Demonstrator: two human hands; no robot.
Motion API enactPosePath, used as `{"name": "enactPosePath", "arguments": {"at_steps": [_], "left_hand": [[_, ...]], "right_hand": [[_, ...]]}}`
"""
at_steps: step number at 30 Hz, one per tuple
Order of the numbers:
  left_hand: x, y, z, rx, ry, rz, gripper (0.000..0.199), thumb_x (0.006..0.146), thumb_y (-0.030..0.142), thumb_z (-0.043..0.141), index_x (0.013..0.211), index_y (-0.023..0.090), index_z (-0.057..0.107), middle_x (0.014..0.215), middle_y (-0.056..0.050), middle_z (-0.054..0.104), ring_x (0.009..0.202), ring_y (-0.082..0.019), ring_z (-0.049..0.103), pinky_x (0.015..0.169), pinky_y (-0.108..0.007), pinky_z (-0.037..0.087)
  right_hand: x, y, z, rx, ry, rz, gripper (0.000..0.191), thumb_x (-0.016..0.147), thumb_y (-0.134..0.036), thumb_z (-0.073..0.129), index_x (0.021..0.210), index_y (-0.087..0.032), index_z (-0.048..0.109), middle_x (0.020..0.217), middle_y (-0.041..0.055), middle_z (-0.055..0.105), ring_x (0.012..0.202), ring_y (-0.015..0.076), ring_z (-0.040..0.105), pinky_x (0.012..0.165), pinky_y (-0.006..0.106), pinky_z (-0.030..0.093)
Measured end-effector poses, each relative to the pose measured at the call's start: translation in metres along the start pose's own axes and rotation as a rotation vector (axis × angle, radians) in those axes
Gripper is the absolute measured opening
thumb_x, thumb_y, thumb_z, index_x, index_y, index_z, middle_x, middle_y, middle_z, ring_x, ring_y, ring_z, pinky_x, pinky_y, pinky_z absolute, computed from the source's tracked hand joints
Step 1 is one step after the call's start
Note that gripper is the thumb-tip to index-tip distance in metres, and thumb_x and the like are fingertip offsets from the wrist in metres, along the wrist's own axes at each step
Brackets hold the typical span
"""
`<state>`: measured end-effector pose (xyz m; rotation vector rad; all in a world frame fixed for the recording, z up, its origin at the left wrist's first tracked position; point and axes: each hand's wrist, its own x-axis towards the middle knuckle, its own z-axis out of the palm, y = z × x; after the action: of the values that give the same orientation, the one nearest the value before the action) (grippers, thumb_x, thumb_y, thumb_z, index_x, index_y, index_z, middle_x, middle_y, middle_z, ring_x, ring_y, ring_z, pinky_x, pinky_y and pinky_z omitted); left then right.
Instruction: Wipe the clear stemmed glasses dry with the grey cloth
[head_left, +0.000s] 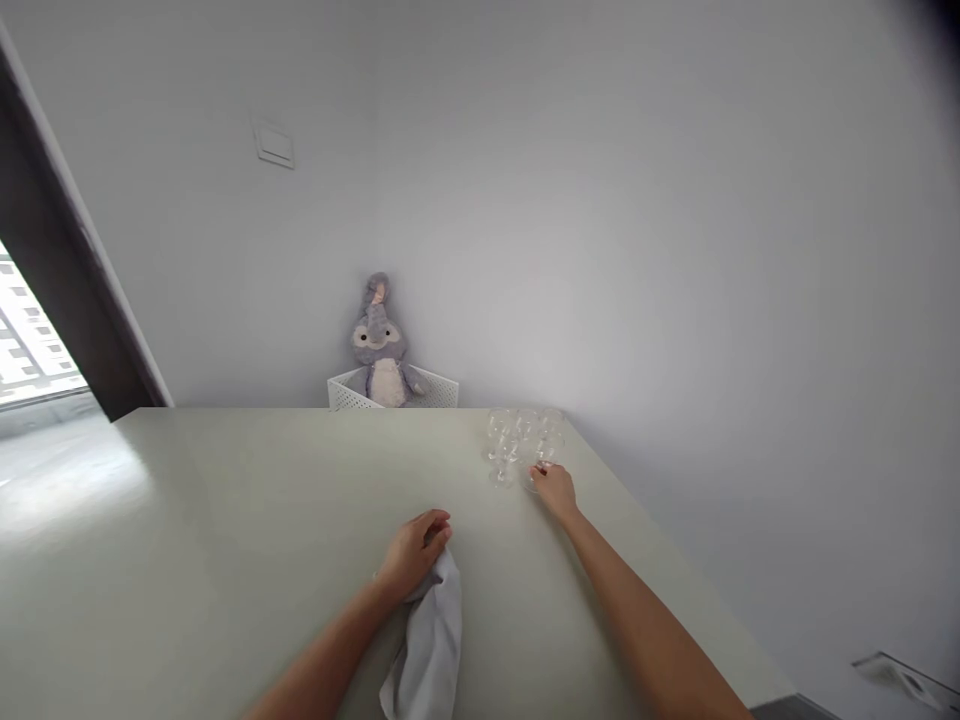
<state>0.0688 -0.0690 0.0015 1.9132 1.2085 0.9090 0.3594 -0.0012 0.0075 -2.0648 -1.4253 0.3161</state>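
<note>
Several clear stemmed glasses (pixel 501 430) stand in a close group near the far right part of the pale table (pixel 262 520). My right hand (pixel 553 487) reaches to the front of this group, its fingers pinched around a glass (pixel 531 478) whose lower part shows beside them. Nearer to me, my left hand (pixel 415 552) has its fingers curled around a light grey cloth (pixel 433 640). The cloth trails from the hand toward the front edge of the view, crumpled and partly under the wrist. Transparency makes the glasses' outlines hard to separate.
Behind the table's far edge, a grey plush toy (pixel 381 350) sits in a white perforated basket (pixel 442 390). Plain walls rise behind and to the right, with a switch plate (pixel 275 146) at upper left. A dark-framed window (pixel 34 330) is at far left.
</note>
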Motion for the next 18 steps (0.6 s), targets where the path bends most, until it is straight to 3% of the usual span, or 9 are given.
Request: {"name": "enactPosePath", "arguments": {"at_steps": [10, 15, 18], "left_hand": [[-0.001, 0.003, -0.003, -0.035, -0.006, -0.01, 0.029, 0.078, 0.034, 0.042, 0.094, 0.018, 0.06, 0.09, -0.004, 0.064, 0.082, -0.016, 0.057, 0.075, -0.026, 0.043], [0.0, -0.001, -0.001, -0.082, -0.018, 0.008, 0.028, 0.078, 0.033, 0.041, 0.092, 0.019, 0.06, 0.091, -0.005, 0.064, 0.084, -0.017, 0.056, 0.078, -0.03, 0.043], [0.003, -0.011, -0.008, -0.203, -0.107, -0.016, 0.03, 0.079, 0.028, 0.037, 0.095, 0.017, 0.06, 0.092, -0.005, 0.064, 0.088, -0.017, 0.057, 0.081, -0.032, 0.043]], "right_hand": [[0.016, -0.008, 0.014, -0.078, -0.047, 0.079, 0.028, 0.075, -0.037, 0.046, 0.07, -0.015, 0.063, 0.07, 0.0089, 0.063, 0.067, 0.018, 0.059, 0.054, 0.022, 0.036], [0.009, -0.011, 0.007, -0.066, -0.071, 0.041, 0.028, 0.075, -0.035, 0.045, 0.072, -0.014, 0.063, 0.073, 0.0085, 0.063, 0.068, 0.0176, 0.058, 0.057, 0.023, 0.037], [-0.005, -0.008, -0.006, -0.052, -0.069, 0.041, 0.025, 0.071, -0.03, 0.05, 0.088, -0.015, 0.061, 0.083, 0.0076, 0.063, 0.073, 0.0179, 0.057, 0.059, 0.023, 0.036]]}}
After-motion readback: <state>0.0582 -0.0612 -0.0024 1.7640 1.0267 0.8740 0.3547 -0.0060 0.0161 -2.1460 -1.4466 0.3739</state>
